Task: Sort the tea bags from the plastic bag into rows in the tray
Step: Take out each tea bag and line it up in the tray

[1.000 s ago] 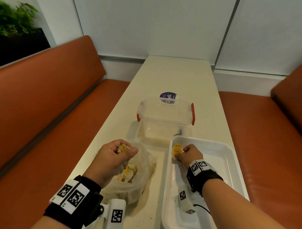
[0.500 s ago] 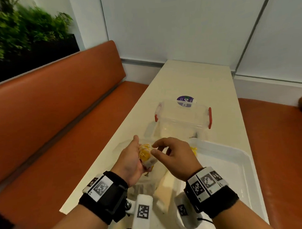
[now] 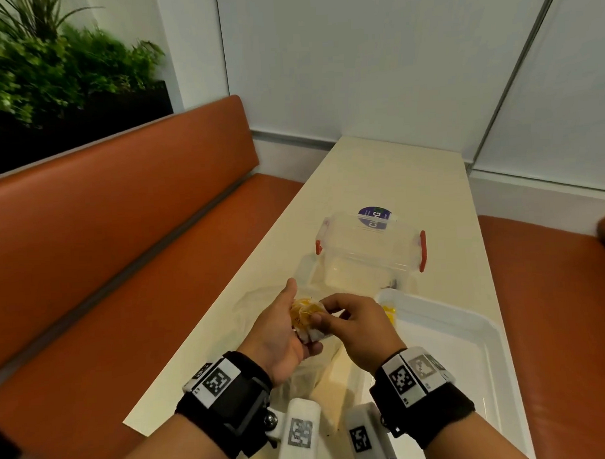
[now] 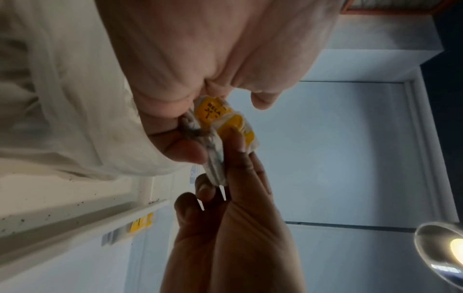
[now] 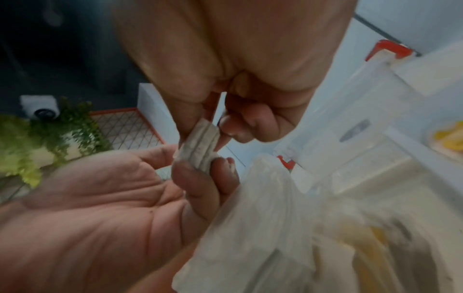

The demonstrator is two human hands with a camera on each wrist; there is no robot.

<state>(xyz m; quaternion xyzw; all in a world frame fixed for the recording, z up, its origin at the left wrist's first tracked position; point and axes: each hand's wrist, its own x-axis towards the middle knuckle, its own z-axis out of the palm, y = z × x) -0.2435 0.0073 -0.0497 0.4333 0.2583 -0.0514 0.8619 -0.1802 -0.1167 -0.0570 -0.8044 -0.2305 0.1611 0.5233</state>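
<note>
A small stack of white tea bags with yellow tags hangs above the table between my two hands. My left hand cradles the stack, its fingers curled under it. From the other side, my right hand pinches the same stack with thumb and fingertips. The clear plastic bag lies crumpled below the hands, with more yellow-tagged bags inside. The white tray sits to the right, with yellow-tagged tea bags in its far left corner.
A clear lidded box with red clips stands just beyond the tray on the narrow cream table. Orange benches run along both sides. Plants fill the far left.
My right hand left the tray's far corner and came across to the stack in my left hand. My left hand lifted out of the bag. My head tilted up.
</note>
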